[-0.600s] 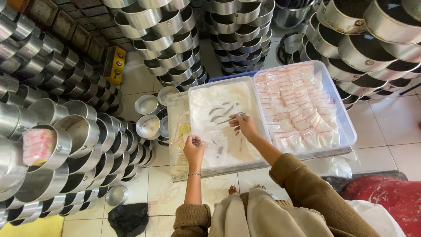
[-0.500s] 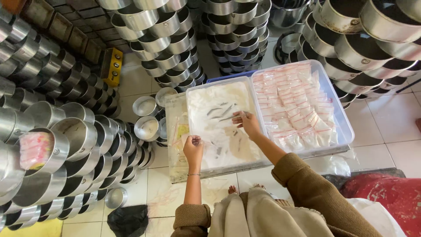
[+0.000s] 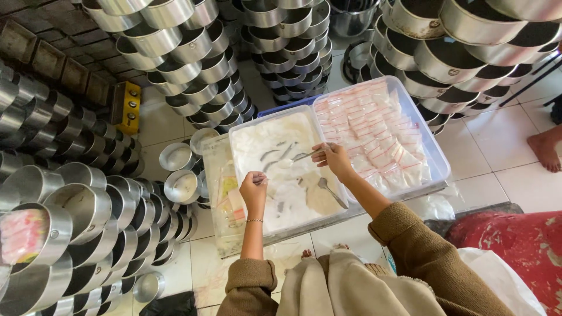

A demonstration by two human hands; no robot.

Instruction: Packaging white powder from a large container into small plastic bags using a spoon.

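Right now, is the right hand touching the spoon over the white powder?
Touching. The head view shows the right hand gripping the spoon by its handle, above the tub of powder.

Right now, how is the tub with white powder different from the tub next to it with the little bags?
The powder tub holds loose white powder with spoons lying in it; the bag tub is packed with small sealed bags edged in red. Both hands work over the powder tub: the right hand holds a spoon, the left hand pinches something small. No hand is at the bag tub. Both are clear rectangular plastic tubs, side by side.
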